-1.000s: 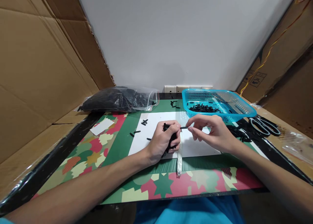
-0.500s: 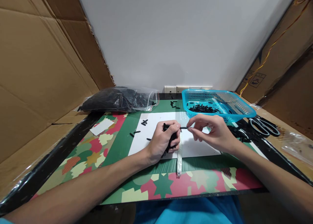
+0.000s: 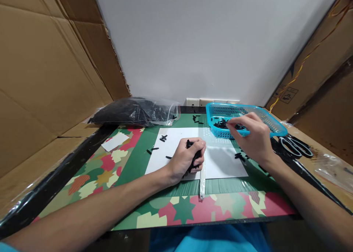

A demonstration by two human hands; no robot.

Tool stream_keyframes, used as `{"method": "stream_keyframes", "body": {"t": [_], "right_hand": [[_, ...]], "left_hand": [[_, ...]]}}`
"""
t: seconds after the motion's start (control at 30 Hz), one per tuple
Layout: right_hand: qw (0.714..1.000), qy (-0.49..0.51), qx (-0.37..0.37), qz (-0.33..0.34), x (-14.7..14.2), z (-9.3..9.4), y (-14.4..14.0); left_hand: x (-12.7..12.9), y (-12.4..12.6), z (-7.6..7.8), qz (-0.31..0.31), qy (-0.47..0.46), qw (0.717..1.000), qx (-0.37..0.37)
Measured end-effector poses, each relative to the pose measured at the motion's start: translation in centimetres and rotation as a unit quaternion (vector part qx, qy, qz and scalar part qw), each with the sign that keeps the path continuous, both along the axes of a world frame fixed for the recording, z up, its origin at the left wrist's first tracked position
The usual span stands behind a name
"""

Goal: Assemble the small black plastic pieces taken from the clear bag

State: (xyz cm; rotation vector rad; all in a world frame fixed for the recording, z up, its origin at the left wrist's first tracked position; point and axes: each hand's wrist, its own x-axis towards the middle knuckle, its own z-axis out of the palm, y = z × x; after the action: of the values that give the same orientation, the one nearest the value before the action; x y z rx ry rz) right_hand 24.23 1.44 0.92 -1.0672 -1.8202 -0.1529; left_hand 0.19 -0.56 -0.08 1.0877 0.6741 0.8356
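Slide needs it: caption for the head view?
Left hand grips black pieces; right hand reaches over blue basket.

I've got one view only, head-worn, looking forward and down, close over the mat (image 3: 176, 204). White wall at 12 o'clock, cardboard at 9 and 3. Both forearms enter from 6. Blue basket (image 3: 271, 124) sits at 1 o'clock. No second view to overlap.
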Motion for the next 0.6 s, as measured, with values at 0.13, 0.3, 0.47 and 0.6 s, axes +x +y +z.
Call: {"method": "stream_keyframes", "body": {"t": [0.13, 0.3, 0.47, 0.6], "right_hand": [[0.999, 0.004, 0.011, -0.047, 0.9, 0.3, 0.9], [0.99, -0.013, -0.044, 0.137, -2.0, 0.6, -1.1], [0.953, -0.011, -0.093, 0.29, -4.4, -0.2, -2.4], [0.952, 0.02, -0.108, 0.286, -4.6, -0.8, -2.3]], "left_hand": [[-0.1, -0.1, 0.0, -0.056, 0.025, 0.998, -0.009], [-0.2, 0.1, 0.3, -0.193, 0.077, 0.978, 0.001], [-0.1, 0.4, 0.3, -0.234, 0.095, 0.967, 0.027], [0.0, 0.3, 0.2, -0.226, 0.111, 0.967, 0.029]]}}
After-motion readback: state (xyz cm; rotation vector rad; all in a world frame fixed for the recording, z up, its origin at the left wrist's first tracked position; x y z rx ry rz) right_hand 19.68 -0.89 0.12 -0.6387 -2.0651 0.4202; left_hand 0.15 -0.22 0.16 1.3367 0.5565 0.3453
